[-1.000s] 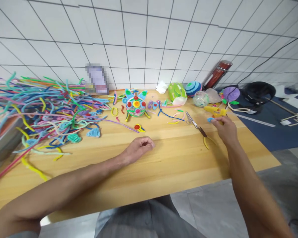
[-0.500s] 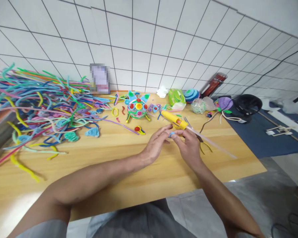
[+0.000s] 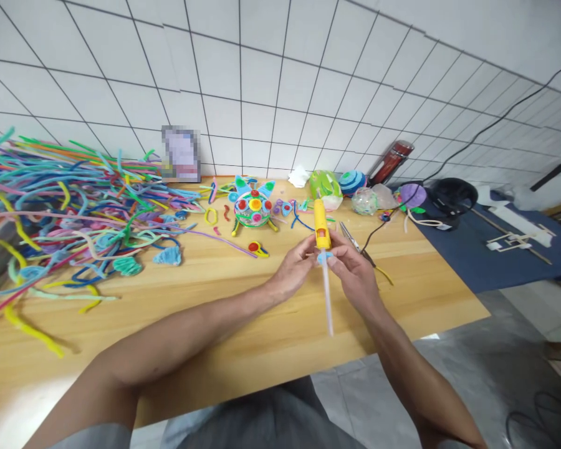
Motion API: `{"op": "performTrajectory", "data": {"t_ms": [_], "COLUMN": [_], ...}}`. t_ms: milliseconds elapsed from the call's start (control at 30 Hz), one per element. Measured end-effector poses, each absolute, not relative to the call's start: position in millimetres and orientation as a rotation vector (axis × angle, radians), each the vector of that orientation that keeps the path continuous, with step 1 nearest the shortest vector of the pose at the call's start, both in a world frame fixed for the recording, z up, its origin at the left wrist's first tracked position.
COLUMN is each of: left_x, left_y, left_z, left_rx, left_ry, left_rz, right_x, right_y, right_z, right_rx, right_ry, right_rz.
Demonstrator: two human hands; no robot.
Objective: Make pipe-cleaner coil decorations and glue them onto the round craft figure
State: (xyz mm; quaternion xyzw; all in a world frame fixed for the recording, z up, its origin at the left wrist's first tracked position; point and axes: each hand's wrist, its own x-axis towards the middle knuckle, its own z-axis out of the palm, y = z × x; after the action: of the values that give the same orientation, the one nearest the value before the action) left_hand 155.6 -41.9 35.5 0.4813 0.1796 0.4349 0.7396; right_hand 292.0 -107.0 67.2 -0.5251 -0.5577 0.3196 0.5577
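My right hand [image 3: 356, 274] is closed around the yellow glue gun [image 3: 320, 218], whose clear glue stick [image 3: 328, 299] sticks out toward me. A small light-blue piece [image 3: 324, 257] lies at the fingertips of both hands, partly behind the stick. My left hand [image 3: 293, 269] is closed, its fingertips at that blue piece. The gun's handle is hidden by the fingers. Beyond the hands stands a round, colourful animal-like figure [image 3: 254, 209] with blue-green ears and yellow legs. In front of it lies a small yellow piece with a red disc [image 3: 257, 249].
A tangled heap of pipe cleaners [image 3: 88, 206] covers the table's left side. Pliers [image 3: 353, 240] lie just beyond my right hand. Several balls, including a striped blue one [image 3: 353, 182], and a red flask [image 3: 393, 163] are near the tiled wall. A black bowl [image 3: 452, 202] sits at right.
The glue gun has swung round, so its glue stick now points toward me instead of off to the right. Both hands stay close together around the blue piece. The view has shifted slightly.
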Motion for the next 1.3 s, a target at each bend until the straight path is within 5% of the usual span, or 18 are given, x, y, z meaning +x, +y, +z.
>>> {"op": "performTrajectory", "data": {"t_ms": [600, 1300], "left_x": [157, 138], "left_y": [-30, -31], "left_z": [57, 60], "left_rx": [1.008, 0.908], "left_ry": [0.569, 0.443], "left_rz": [1.187, 1.078], "right_x": [318, 313], "right_y": [-42, -7], "right_z": [141, 140], "right_rx": [-1.204, -1.098], "right_ry": [-1.245, -1.174], "right_rz": [0.717, 0.826]}}
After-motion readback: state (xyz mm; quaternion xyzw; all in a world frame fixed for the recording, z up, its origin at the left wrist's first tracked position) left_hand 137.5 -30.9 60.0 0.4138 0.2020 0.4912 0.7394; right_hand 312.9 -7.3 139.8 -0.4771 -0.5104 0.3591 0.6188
